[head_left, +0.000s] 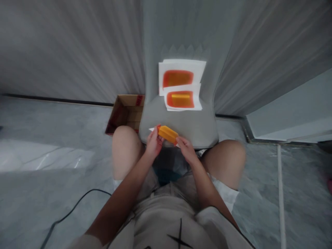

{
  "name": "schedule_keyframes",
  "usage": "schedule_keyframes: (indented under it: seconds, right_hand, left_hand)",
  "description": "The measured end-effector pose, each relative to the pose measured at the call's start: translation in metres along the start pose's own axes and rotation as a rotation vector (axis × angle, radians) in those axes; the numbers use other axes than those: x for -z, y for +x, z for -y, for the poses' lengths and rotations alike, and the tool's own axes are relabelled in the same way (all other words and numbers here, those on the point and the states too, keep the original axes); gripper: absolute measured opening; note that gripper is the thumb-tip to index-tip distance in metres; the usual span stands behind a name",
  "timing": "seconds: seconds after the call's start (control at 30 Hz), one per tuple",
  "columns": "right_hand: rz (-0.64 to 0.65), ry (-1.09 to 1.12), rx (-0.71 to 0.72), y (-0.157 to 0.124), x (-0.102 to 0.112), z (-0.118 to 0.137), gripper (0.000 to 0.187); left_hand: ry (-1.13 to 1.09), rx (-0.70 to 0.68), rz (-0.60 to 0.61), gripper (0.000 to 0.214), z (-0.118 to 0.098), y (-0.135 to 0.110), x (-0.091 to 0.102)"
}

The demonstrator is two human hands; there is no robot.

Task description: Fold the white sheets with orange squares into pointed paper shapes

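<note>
A folded piece of paper [168, 134], orange-yellow with red ends and white tips, is stretched between my two hands above the chair seat's front edge. My left hand [154, 141] pinches its left end, where a white corner sticks out. At the other end, my right hand [186, 148] grips the red and white edge. Farther back on the grey chair [178, 124] lie white sheets [202, 69] coloured red and orange. A smaller white sheet [197, 103] in front bears a red patch with a yellow-orange strip in its middle.
An open cardboard box [124, 112] stands on the floor left of the chair. Grey curtains [77, 52] hang behind. A black cable [75, 204] runs over the floor at lower left. My knees flank the chair seat.
</note>
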State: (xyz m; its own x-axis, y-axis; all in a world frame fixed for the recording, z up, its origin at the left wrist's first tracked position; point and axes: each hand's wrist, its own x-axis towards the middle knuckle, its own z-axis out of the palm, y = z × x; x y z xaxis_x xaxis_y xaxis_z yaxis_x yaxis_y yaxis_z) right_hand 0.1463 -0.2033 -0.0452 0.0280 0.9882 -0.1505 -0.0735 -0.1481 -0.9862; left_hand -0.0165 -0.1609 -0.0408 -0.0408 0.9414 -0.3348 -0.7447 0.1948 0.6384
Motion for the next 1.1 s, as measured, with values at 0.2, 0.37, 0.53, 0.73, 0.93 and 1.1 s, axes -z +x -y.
schedule_keyframes:
  seconds: [0.2, 0.37, 0.53, 0.73, 0.93, 1.1]
  right_hand:
    - [-0.014, 0.039, -0.069, -0.001, -0.001, -0.001, 0.049]
    - [-0.027, 0.048, -0.087, 0.000, -0.002, -0.002, 0.052]
    - [-0.061, 0.118, -0.131, 0.001, -0.002, -0.004, 0.055]
    - [-0.082, 0.130, -0.150, 0.003, -0.003, -0.007, 0.056]
    - [-0.142, 0.166, -0.183, 0.004, -0.003, -0.010, 0.059]
    - [-0.186, 0.164, -0.180, 0.004, -0.006, -0.011, 0.060]
  left_hand:
    - [-0.044, -0.014, -0.024, 0.026, -0.007, 0.000, -0.004]
    - [-0.059, -0.012, -0.051, 0.027, -0.009, 0.002, -0.006]
    - [-0.060, -0.032, -0.081, 0.030, -0.009, 0.005, -0.002]
    - [-0.057, -0.038, -0.070, 0.031, -0.008, 0.008, 0.001]
    - [0.054, -0.044, -0.017, 0.042, -0.005, 0.005, 0.003]
    - [0.164, 0.018, 0.045, 0.046, 0.002, 0.003, 0.008]
